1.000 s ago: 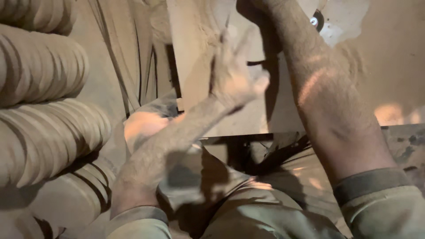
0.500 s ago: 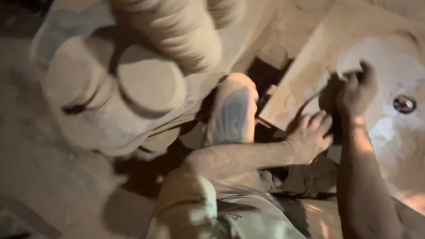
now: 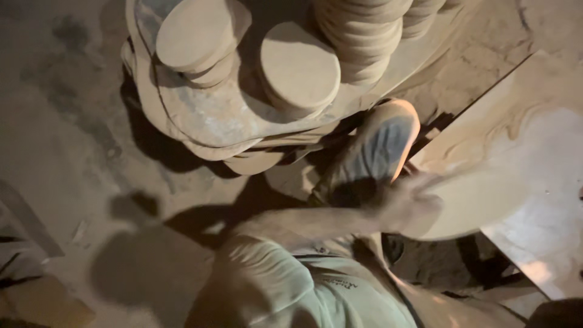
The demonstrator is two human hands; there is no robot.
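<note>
My left hand (image 3: 412,203) reaches to the right from a pale green sleeve and is blurred by motion. It grips the left rim of a round tan disc (image 3: 480,203), with its fingers over the disc's edge. The disc lies half on a flat dusty slab (image 3: 546,158) and overhangs the slab's near edge. My shoe (image 3: 373,152) stands just left of the hand, its sole edge lit orange. My right hand is out of view.
Stacks of round tan discs (image 3: 300,70) rest on larger flat plates (image 3: 200,121) at the top. Dusty ground (image 3: 73,121) spreads to the left. A dark gap (image 3: 449,267) lies under the slab at the lower right.
The view has swung further down and left. My left hand has moved onto the disc's rim, and the disc has slid off the slab's edge. My right arm has left the view.
</note>
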